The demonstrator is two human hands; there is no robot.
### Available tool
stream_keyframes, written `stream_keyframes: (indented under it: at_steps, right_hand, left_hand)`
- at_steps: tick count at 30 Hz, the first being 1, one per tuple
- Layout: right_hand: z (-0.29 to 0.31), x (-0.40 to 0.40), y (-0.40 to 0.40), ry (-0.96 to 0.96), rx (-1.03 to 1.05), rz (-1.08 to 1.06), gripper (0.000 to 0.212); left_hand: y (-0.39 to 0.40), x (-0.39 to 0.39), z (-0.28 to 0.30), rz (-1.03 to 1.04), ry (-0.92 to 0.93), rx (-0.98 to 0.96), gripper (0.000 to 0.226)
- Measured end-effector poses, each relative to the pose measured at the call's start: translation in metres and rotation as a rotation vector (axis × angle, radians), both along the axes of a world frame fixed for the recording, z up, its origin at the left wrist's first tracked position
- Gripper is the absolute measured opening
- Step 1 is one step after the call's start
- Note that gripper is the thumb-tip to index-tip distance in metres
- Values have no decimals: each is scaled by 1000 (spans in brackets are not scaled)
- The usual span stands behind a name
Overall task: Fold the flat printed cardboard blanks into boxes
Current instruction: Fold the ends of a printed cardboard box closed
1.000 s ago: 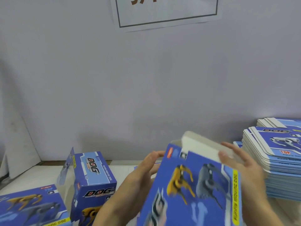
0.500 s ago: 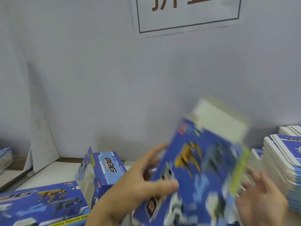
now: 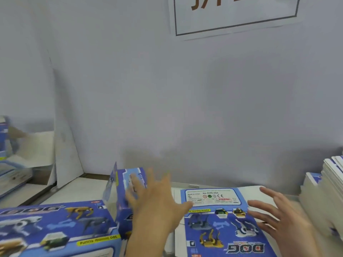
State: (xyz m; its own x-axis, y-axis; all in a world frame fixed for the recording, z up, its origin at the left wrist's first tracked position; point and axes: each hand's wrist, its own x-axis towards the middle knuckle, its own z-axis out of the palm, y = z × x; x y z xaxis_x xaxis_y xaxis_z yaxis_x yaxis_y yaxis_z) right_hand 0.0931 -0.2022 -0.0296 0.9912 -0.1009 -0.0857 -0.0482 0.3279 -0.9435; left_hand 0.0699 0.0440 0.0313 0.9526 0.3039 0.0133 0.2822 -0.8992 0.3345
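A blue printed box with robot-dog pictures lies flat on the white table, its label panel facing away from me. My left hand hovers with spread fingers just left of it, in front of an upright folded box. My right hand is spread open over the lying box's right edge, holding nothing. Another finished box lies at the near left. A tall stack of flat blanks stands at the right.
A grey wall with a paper sign stands close behind the table. A white board leans in the left corner. More blue boxes and flat sheets sit blurred at the far left.
Both hands held the box tilted in the air before. Now it lies on the table, flipped to its back side, and both hands have let go and spread open.
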Motion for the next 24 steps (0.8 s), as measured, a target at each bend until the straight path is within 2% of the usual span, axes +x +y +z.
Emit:
stream_keyframes:
  at_steps: [1, 4, 6, 9, 13, 16, 18, 21, 24]
  right_hand:
    - [-1, 0, 0, -11, -9, 0, 30]
    - [-2, -1, 1, -23, -35, -15, 29]
    - [-1, -1, 3, -23, -41, -14, 29]
    - [-1, 1, 3, -24, -55, -19, 26]
    - [-3, 1, 6, -26, -92, -50, 23]
    - [-3, 1, 7, -34, -99, -49, 22]
    - [-1, -2, 9, -33, -111, -45, 22]
    - [-2, -1, 8, -5, -126, -20, 22]
    - [6, -4, 11, 52, -94, 65, 31]
  left_hand:
    - [1, -2, 0, 125, 58, 91, 96]
    - [7, -6, 0, 328, 103, 137, 94]
    - [12, -10, 1, 384, 58, 195, 82]
    - [21, -15, 5, 368, -109, 210, 68]
    - [13, -23, 28, 272, -404, 11, 67]
    - [3, -32, 45, 102, -634, -208, 62]
    - [3, -38, 52, 5, -668, -329, 60]
    - [10, -43, 59, -63, -708, -404, 46]
    - [17, -41, 63, -121, -726, -685, 32]
